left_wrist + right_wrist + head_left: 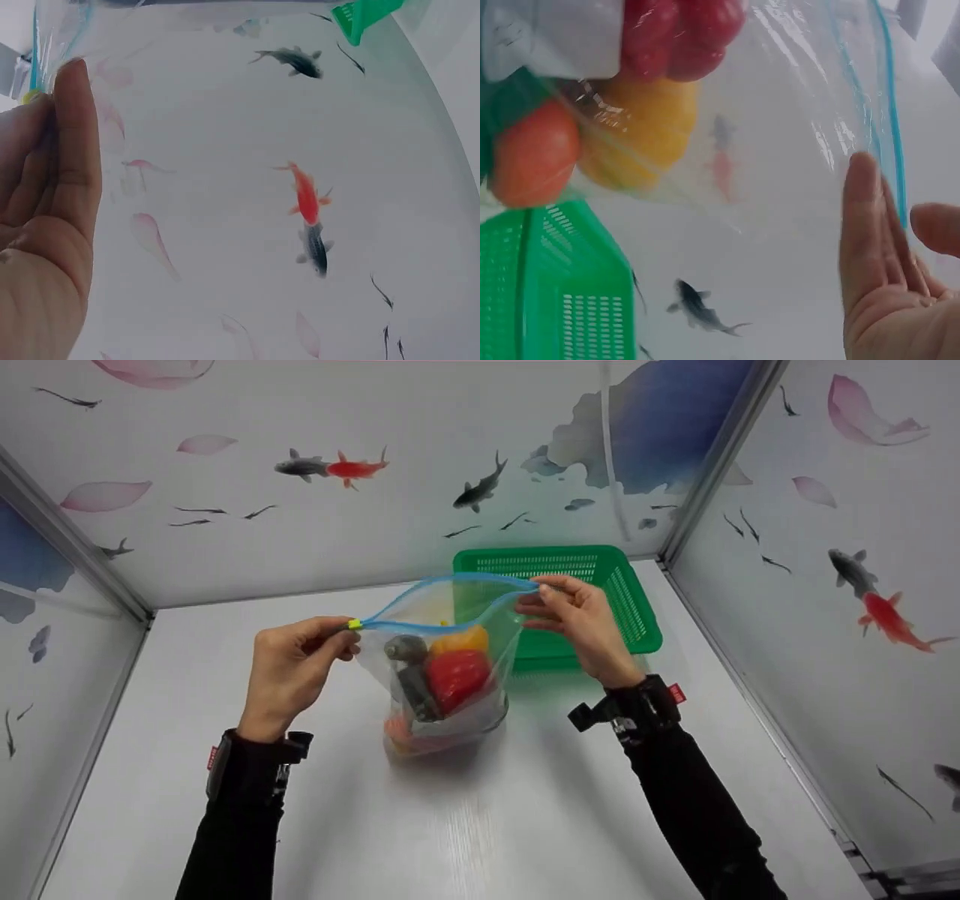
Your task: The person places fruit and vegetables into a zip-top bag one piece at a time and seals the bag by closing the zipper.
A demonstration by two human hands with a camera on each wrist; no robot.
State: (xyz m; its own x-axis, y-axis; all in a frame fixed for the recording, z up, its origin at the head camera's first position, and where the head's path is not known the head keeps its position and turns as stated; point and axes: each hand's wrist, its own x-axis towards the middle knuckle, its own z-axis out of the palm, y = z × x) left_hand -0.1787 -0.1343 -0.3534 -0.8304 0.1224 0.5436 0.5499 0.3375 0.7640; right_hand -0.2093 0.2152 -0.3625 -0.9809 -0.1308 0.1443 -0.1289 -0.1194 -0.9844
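A clear zip bag [442, 741] with a blue zip edge hangs between my two hands, its mouth spread wide. My left hand [289, 671] pinches the left corner, right beside the yellow slider [355, 624]. At the opposite corner, my right hand [581, 626] holds the blue edge between thumb and fingers. Inside are a red bell pepper [459, 679], a yellow pepper [459, 641] and dark greenish produce [416, 690]. In the right wrist view, an orange-red round fruit or vegetable [536, 154] shows through the plastic.
Behind the bag, a green slotted basket [634, 615] stands at the back right of the white table [300, 825]. White panels [375, 532] printed with fish and petals enclose the table at the back and both sides.
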